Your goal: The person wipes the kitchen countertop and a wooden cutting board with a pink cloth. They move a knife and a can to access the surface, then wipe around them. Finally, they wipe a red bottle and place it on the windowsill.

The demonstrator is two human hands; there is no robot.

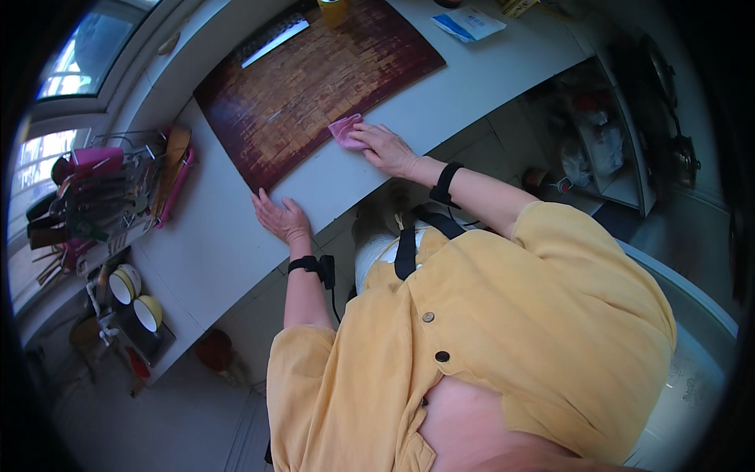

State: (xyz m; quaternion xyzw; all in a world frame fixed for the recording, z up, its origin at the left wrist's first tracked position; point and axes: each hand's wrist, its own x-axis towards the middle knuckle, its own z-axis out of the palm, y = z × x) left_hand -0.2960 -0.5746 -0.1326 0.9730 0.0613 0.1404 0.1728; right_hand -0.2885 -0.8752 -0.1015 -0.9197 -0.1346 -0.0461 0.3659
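My right hand [388,150] holds a folded pink cloth [347,132] against the near edge of a large wooden cutting board [312,88]. The board has a dark reddish border and a worn, lighter brown middle. At its near left corner rests my left hand [283,219], fingertips touching or just beside the corner, thumb spread and nothing visible in the palm. Toward the far side of the board lies a cleaver-like blade [276,40] with a bright edge. A yellow container [334,12] stands beyond it, cut off by the picture's top.
On the white counter [224,259], a utensil rack [112,194] stands at the left by the window. Bowls [147,312] sit near the sink [141,336]. A white and blue packet [469,23] lies at the far right. Below the counter, an open shelf [619,177] holds bags.
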